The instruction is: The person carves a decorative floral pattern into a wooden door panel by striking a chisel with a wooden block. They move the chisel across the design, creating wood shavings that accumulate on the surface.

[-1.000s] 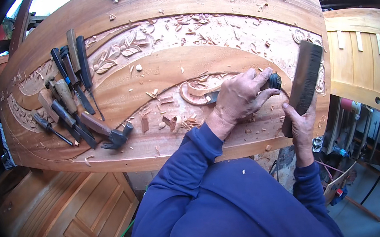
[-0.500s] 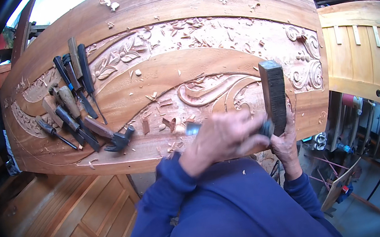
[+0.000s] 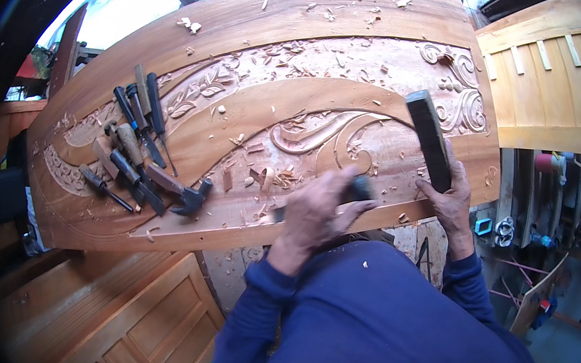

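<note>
My right hand (image 3: 452,197) grips a dark, rectangular wooden block (image 3: 430,142), held upright over the right part of a carved wooden panel (image 3: 286,95). To its left, my left hand (image 3: 315,209) is closed around a chisel, slightly blurred; its dark handle end (image 3: 361,188) points right, and its blade end lies to the left near the panel's front edge. The block and the chisel are apart. Beyond my left hand, scrolled leaf carving (image 3: 333,139) shows with wood shavings (image 3: 279,177) scattered about it.
Several chisels (image 3: 130,145) lie piled on the panel's left side, with a claw hammer (image 3: 192,199) beside them. A panelled door (image 3: 153,310) leans below at left. On the right are a pale wooden panel (image 3: 550,92) and a cluttered floor with a small frame (image 3: 540,295).
My left hand has drawn back from the block, moving left with the chisel. The block now tilts slightly, its top leaning left. The whole view has shifted a little.
</note>
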Demonstrator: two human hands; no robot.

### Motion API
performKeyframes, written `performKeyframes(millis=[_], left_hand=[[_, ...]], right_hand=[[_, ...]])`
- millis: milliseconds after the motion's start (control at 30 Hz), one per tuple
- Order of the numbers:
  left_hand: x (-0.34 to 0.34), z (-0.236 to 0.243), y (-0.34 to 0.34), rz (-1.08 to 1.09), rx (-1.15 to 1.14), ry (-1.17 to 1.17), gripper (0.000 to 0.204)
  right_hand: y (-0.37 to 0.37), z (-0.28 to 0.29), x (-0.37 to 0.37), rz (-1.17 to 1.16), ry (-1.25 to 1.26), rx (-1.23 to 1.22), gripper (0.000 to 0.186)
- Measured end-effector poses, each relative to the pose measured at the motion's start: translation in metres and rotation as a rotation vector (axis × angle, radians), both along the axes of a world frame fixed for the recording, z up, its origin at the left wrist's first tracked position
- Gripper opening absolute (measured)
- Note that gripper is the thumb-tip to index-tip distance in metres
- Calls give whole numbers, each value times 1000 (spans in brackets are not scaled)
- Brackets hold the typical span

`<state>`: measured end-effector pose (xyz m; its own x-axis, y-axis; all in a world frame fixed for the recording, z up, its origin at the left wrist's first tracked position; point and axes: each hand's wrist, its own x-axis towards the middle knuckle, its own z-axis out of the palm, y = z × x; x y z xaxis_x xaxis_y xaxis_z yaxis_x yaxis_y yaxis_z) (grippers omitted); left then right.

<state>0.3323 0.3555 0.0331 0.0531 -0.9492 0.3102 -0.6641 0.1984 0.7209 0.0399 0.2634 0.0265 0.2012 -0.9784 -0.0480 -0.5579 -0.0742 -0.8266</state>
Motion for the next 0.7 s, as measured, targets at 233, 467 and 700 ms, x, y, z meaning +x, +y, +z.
performKeyframes(millis=[233,467,700], left_hand=[[-46,-28,-56,-84,-140,308,58],[-54,0,-86,-130,-165,205,50],[-27,-35,-129,14,-116,20,48]], right_hand=[[12,12,-17,-112,-291,196,89],[28,17,-29,-273,-222,205,84],[20,21,-15,-331,-210,223,69]])
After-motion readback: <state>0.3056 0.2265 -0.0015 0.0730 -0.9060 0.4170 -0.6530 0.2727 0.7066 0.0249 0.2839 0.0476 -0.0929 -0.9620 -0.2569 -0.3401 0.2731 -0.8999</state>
